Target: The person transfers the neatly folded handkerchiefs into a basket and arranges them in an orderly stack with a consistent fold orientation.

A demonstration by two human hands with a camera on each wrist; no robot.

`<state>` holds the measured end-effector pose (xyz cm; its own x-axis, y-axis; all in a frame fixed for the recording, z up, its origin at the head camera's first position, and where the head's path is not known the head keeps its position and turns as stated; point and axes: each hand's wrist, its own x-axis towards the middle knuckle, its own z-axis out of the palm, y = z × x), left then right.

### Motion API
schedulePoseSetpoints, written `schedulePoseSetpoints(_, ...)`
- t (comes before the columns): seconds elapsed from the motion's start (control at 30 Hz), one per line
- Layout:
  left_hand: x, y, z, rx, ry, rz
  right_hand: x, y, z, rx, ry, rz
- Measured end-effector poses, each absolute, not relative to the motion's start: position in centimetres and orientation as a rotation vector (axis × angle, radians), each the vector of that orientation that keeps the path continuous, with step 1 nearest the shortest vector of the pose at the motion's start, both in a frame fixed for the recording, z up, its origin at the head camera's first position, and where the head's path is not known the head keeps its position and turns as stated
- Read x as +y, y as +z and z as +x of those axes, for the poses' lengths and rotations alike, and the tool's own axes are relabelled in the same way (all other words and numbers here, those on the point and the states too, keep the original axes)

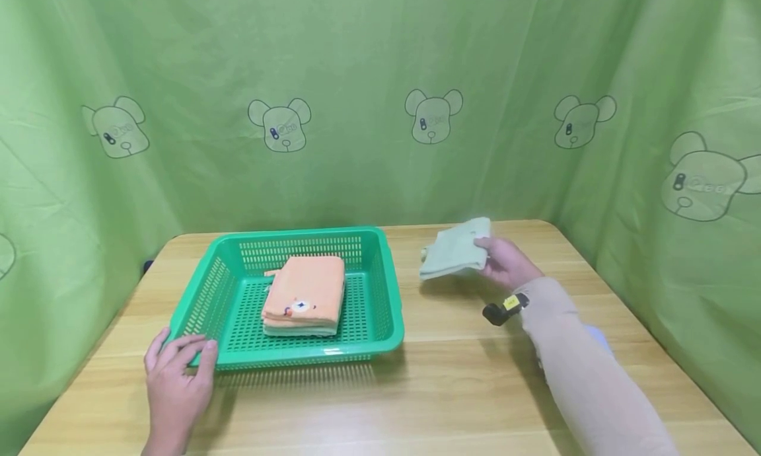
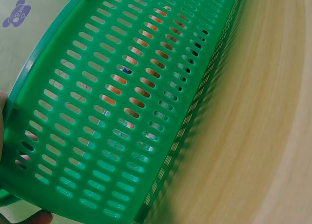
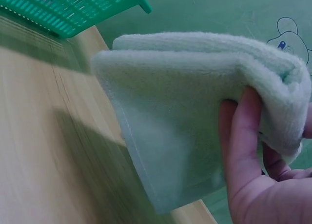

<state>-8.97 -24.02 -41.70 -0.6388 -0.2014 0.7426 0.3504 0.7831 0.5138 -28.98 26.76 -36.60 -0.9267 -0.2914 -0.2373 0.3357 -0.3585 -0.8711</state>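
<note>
My right hand (image 1: 505, 263) pinches one edge of a folded pale green towel (image 1: 456, 248), thumb on top and fingers beneath. In the right wrist view the towel (image 3: 161, 102) hangs above the table, its folded layers showing. My left hand (image 1: 180, 380) grips the near left corner of a green plastic basket (image 1: 309, 355). Inside that basket, a folded orange towel (image 1: 309, 284) with an embroidered bear face tops a small stack, with a pale green towel (image 1: 300, 330) at its bottom. Through the slots of the basket wall (image 2: 112, 53), orange cloth shows in the left wrist view.
Everything stands on a wooden table (image 1: 416, 410). Partly hidden behind the right sleeve (image 1: 577, 350) lies something light blue (image 1: 599, 338). A green curtain (image 1: 362, 178) printed with bear heads surrounds the back and sides. A black wrist device (image 1: 505, 309) sticks out from the right cuff.
</note>
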Motion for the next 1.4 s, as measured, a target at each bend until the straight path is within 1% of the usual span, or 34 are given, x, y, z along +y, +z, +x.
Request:
schedulePoseSetpoints(0.4,-24.0,-41.7,-8.9,-2.122,-0.823,-0.103,26.4,-36.4,-29.2,1.320,-2.419,-0.092)
schedulePoseSetpoints(0.73,-24.0,-41.6,-8.9,-2.123,-0.823,-0.099,25.0,-35.6,-29.1,1.198,-2.526,-0.159)
schedulePoseSetpoints(1.13,-24.0,-41.6,-8.9,-2.123,-0.826,-0.104,23.9,-35.1,-29.2,1.216,-2.515,-0.206)
schedulePoseSetpoints(1.4,-24.0,-41.7,-8.8,-2.121,-0.827,-0.100,23.1,-34.8,-29.3,1.113,-2.515,-0.306)
